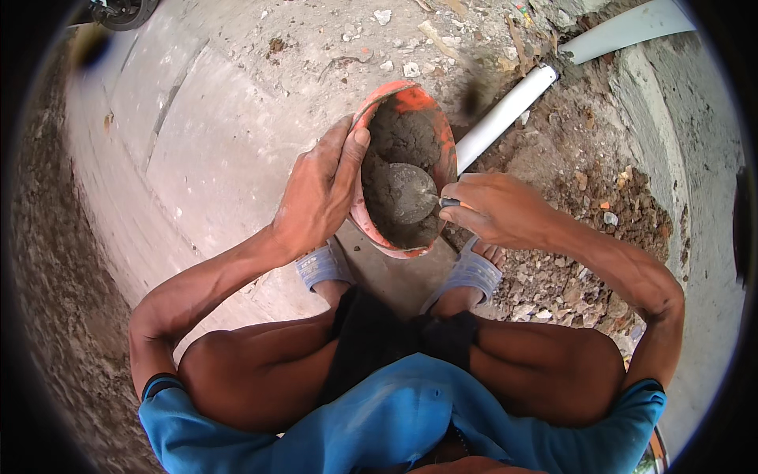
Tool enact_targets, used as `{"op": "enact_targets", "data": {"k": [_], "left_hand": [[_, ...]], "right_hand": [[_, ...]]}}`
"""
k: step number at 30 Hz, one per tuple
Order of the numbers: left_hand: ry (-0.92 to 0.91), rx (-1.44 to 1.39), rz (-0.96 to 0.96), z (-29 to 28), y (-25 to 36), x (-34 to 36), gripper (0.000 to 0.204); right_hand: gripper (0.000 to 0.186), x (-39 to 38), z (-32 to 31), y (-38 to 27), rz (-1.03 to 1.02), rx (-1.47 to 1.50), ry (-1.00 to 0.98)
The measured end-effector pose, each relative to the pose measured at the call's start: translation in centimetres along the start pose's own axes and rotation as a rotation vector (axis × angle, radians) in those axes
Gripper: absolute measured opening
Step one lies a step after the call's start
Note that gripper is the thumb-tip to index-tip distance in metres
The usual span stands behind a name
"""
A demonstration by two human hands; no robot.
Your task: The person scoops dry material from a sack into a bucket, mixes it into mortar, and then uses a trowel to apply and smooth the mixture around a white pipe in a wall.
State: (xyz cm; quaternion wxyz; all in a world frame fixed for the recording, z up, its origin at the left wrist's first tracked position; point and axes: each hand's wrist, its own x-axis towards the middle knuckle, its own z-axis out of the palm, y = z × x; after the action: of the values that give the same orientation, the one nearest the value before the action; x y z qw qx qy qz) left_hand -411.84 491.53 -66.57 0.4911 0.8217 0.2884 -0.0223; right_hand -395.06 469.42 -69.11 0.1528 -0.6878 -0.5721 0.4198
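An orange-red bucket [365, 221], smeared with cement, stands between my feet and a patch of rubble. Wet grey mortar [399, 130] fills its lower part. My left hand [324, 182] grips the bucket's left rim, thumb on the near side of the wall and fingers round the outside. In my right hand [489, 207] is the dark handle of a trowel [412, 193], held at the bucket's right rim. The trowel's rounded blade lies in the mortar, coated grey. My right fingertips are partly hidden behind the handle and knuckles.
A white pipe [509, 114] lies beyond the bucket to the right, close to a thicker pale pipe [632, 31]. Broken soil and stones [568, 276] spread along the right, beside a concrete wall [711, 197]. Paving slabs [197, 134] lie left. A wheel [122, 12] shows far left.
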Motion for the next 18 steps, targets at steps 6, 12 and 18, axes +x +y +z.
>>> {"op": "enact_targets", "data": {"k": [6,12,18], "left_hand": [[0.044,-0.013,0.047,-1.4,-2.2,0.4,0.063],[0.047,-0.043,-0.147,-4.2,-5.0,-0.4,0.062],[0.129,-0.028,0.006,-4.2,-6.4,-0.1,0.060]], "right_hand": [[0.037,-4.5,-1.3,1.1,0.034,0.137,0.135],[0.042,-9.5,-7.4,0.6,-0.039,0.274,-0.006],[0.032,-14.4,-10.6,8.5,0.125,0.947,-0.377]]}}
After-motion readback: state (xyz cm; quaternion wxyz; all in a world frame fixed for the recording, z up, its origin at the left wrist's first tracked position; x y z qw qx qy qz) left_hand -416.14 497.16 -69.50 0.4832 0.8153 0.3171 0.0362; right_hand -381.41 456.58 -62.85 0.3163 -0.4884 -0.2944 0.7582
